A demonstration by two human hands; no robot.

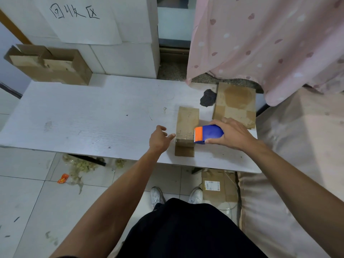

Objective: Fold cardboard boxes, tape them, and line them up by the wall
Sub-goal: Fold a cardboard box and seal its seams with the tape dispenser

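White worktop [83, 116] fills the middle of the room, long side running left to right. Pink patterned curtain [260, 40] hangs over its far right corner. Beige cloth-covered surface [301, 164] runs along the worktop's right end; can't tell what's under the cloth. White blocks [126, 56] are stacked at the back, with a paper sign [83, 21] carrying handwritten characters.

Open cardboard box [52, 66]: back left of the worktop, up against the white blocks, flaps up and ragged. Flat cardboard sheet [235, 104]: far right of the worktop, stained, lying flat. Flattened carton [218, 186] with a printed label: on the floor under the worktop's near right edge, beside white shoes [157, 196].

Small cardboard box [187, 123]: right of centre, close to the near edge, top flaps down.

Left hand [158, 139]: fingers [170, 135] loosely extended, one tip touching the box's left top edge near the front corner. Grips nothing I can make out.

Right hand [233, 135]: wrapped over a blue tape dispenser [211, 134], thumb on the near side, the rest over the far side. The dispenser's orange toothed end sits on the box top by the front edge.

Dark lump [207, 98]: on the worktop, touching the flat sheet's left side. Orange wrapper [63, 178]: on the floor tiles, left, next to some yellowish debris [80, 164].
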